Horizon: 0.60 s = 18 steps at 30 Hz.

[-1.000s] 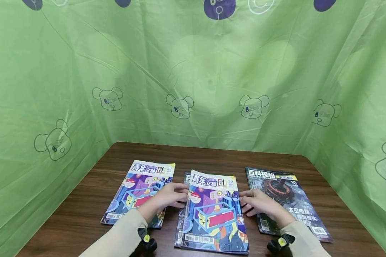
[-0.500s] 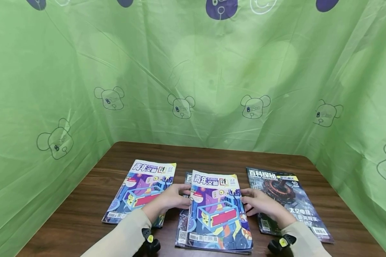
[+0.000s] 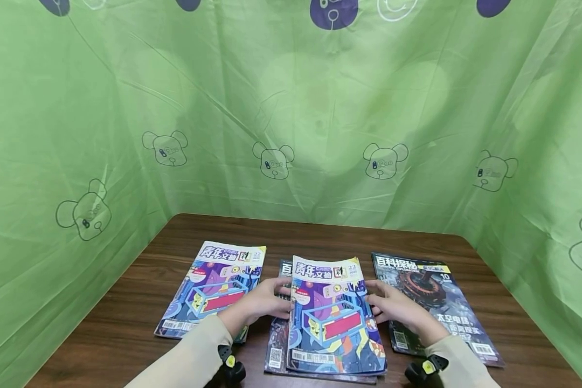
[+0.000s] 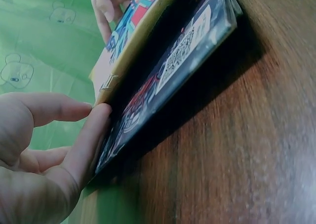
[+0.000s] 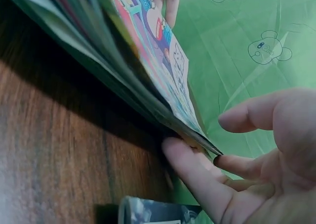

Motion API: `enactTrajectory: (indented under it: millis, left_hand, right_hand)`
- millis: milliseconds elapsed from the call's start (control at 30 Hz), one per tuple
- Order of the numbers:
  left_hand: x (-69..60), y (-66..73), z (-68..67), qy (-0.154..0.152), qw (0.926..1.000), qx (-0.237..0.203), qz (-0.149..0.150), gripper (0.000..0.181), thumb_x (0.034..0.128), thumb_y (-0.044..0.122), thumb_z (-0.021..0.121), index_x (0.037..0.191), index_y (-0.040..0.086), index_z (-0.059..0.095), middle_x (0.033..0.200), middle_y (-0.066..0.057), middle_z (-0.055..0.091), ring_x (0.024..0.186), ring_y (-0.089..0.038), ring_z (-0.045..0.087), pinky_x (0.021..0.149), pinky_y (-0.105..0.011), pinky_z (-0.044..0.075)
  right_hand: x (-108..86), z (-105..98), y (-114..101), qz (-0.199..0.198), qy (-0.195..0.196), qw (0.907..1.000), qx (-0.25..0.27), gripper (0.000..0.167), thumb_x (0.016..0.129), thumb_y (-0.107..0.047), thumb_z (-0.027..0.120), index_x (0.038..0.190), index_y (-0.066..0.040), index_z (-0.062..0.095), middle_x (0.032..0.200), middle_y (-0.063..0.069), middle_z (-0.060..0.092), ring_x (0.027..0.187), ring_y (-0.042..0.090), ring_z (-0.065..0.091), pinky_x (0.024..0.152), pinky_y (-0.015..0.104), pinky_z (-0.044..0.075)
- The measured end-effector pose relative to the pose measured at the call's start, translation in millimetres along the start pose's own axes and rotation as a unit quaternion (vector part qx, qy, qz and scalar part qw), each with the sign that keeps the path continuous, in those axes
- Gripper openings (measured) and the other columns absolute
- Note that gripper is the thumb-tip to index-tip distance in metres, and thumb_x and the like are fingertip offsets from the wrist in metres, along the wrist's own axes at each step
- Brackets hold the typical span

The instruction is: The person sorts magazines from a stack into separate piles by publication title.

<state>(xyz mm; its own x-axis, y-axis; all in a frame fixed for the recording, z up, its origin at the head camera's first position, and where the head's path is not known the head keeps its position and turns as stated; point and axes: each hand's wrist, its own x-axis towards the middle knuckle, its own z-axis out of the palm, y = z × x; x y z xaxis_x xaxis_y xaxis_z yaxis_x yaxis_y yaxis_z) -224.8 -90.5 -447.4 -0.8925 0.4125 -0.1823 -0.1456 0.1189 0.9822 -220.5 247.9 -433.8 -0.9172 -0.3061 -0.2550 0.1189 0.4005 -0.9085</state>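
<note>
A purple colorful magazine lies over a dark magazine, whose left strip and bottom edge show beneath it. My left hand holds the purple magazine's left edge; the left wrist view shows thumb and index finger meeting at its spine, with a gap above the dark magazine. On the opposite side, my right hand holds the right edge, thumb and a finger touching it in the right wrist view. Part of the purple magazine's underside is hidden.
Left of the hands lies another purple magazine, partly behind my left forearm. At right is a dark magazine under my right wrist. The brown wooden table meets a green curtain at back and sides.
The purple magazine has shifted right in both hands, and slightly away from me. More of the dark magazine beneath now shows at the left and bottom.
</note>
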Motion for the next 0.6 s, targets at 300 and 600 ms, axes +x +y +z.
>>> enactTrajectory:
  millis: [300, 600]
  left_hand:
    - [2.5, 1.1, 7.1, 0.013, 0.9997, 0.018, -0.009, 0.079, 0.0830, -0.006, 0.073, 0.152, -0.004, 0.035, 0.124, -0.021, 0.055, 0.088, -0.028, 0.070, 0.071, -0.040, 0.062]
    - [5.4, 0.5, 9.6, 0.006, 0.9998, 0.019, -0.003, 0.081, 0.0820, -0.005, 0.073, 0.153, -0.003, 0.033, 0.125, -0.021, 0.053, 0.092, -0.028, 0.069, 0.074, -0.040, 0.062]
  right_hand:
    - [-1.6, -0.7, 3.4, -0.006, 0.004, 1.0000, 0.001, 0.067, 0.095, -0.006, 0.052, 0.152, 0.008, 0.021, 0.098, 0.017, 0.058, 0.076, 0.023, 0.057, 0.066, 0.042, 0.060]
    - [-2.2, -5.5, 7.4, -0.019, -0.024, 0.9986, 0.043, 0.071, 0.097, -0.005, 0.051, 0.157, 0.002, 0.013, 0.125, 0.027, 0.047, 0.095, 0.028, 0.063, 0.072, 0.042, 0.059]
